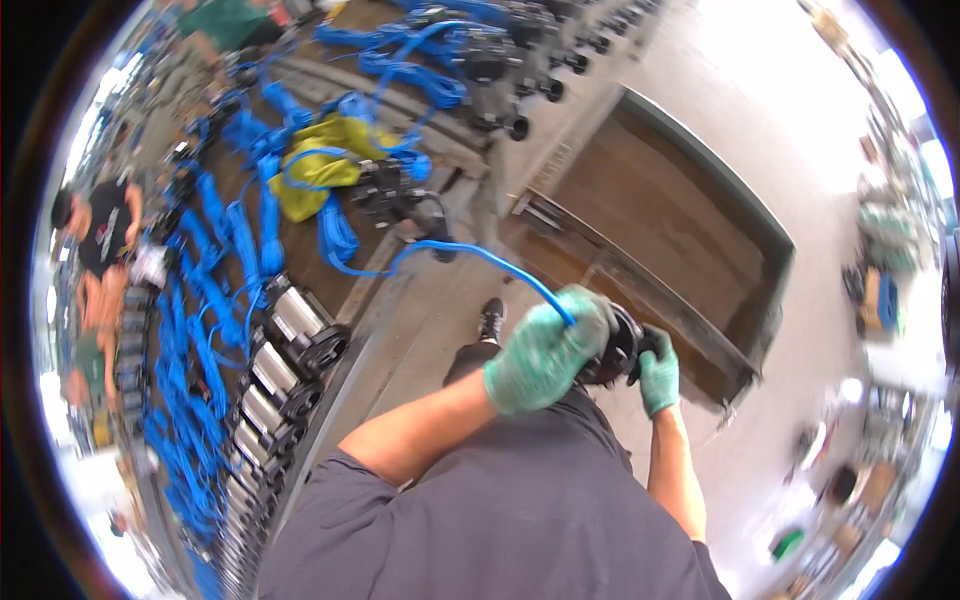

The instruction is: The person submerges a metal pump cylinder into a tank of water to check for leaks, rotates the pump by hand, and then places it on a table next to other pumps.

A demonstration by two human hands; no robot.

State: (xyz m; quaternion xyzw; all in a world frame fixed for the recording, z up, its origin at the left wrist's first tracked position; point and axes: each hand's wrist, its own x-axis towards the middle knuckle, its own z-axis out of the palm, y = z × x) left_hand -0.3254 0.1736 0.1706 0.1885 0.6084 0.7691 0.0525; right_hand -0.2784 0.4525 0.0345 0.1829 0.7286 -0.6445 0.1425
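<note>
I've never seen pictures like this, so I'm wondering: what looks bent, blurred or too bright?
In the head view, fisheye distortion seems to curve the row of silver cylinders; the left hand looks slightly blurred; the pale floor appears washed out at upper right.

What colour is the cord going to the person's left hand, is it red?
No, the cord that curves over to the gloved left hand is bright blue.
</note>
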